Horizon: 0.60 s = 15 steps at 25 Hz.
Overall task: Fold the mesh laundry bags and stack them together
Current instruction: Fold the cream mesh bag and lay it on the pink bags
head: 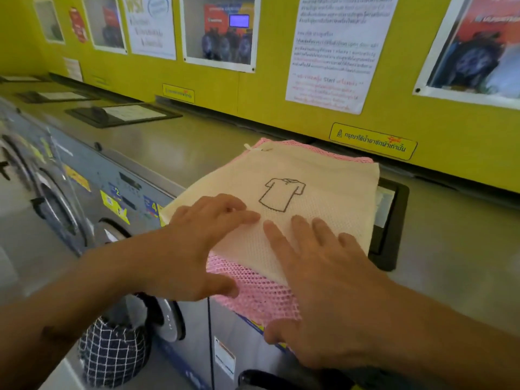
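Observation:
A cream mesh laundry bag [318, 175] with a shirt outline printed on it lies flat on top of a pink mesh bag [253, 288]. The pink one shows at the near edge and along the far edge, and hangs a little over the machine's front. Both rest on the grey top of a washing machine [174, 144]. My left hand [197, 243] lies flat on the cream bag's near left part, fingers spread. Palm down on its near right part is my right hand [318, 277], whose thumb reaches over the pink mesh. Neither hand grips anything.
A black detergent drawer lid [394, 220] sits just right of the bags, partly covered by them. More such lids [121, 114] lie along the machine tops to the left. A yellow wall with posters rises behind. A dark checked basket [112, 353] stands on the floor below.

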{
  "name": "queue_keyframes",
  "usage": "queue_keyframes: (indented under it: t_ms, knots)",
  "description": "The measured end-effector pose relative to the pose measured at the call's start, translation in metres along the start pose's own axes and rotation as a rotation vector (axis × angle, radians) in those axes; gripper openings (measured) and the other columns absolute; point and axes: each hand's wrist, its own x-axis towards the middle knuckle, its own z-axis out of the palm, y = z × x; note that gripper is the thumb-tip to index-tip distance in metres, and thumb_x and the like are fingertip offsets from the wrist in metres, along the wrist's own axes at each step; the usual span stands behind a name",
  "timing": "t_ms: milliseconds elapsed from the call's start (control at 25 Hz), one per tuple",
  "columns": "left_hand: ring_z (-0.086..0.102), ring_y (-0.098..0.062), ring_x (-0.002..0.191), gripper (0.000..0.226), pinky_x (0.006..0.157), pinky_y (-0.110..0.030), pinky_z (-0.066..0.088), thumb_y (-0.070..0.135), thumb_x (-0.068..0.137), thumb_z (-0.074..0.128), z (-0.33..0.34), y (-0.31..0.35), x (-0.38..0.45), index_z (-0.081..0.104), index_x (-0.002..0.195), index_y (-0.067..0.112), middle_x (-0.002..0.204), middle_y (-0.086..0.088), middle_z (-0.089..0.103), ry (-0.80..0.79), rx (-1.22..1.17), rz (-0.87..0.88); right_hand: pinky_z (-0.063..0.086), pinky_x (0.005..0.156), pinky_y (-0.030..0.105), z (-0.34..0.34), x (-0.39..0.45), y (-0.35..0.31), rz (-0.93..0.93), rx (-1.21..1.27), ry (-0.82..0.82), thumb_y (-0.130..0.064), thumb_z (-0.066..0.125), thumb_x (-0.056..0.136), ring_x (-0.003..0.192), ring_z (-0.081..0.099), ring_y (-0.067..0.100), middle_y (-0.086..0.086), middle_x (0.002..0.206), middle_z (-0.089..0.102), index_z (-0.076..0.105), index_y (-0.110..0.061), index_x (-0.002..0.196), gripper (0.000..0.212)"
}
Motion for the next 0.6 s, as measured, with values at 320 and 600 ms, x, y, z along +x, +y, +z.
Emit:
queue_keyframes:
  t_ms: [320,600]
  knots:
    - [-0.006,-0.042,0.148,0.131,0.110,-0.072,0.015,0.079,0.062,0.059,0.108,0.015,0.003,-0.005,0.153,0.009,0.160,-0.025,-0.005,0.371,0.261,-0.173,0.027,0.105,0.069,0.051,0.009,-0.008,0.089,-0.333,0.211,-0.052,0.078,0.065,0.135,0.026,0.062,0.038,0.153,0.019,-0.001,0.000,0.153,0.130]
    - [0.038,-0.039,0.133,0.081,0.102,-0.054,0.036,0.032,0.064,0.071,0.116,0.027,0.013,0.036,0.137,0.017,0.146,-0.020,0.039,0.791,0.016,-0.188,0.056,0.070,0.045,0.050,0.004,0.016,-0.015,-0.248,0.424,-0.039,0.080,0.066,0.089,0.064,0.038,0.023,0.108,0.064,0.055,0.002,0.130,0.080]
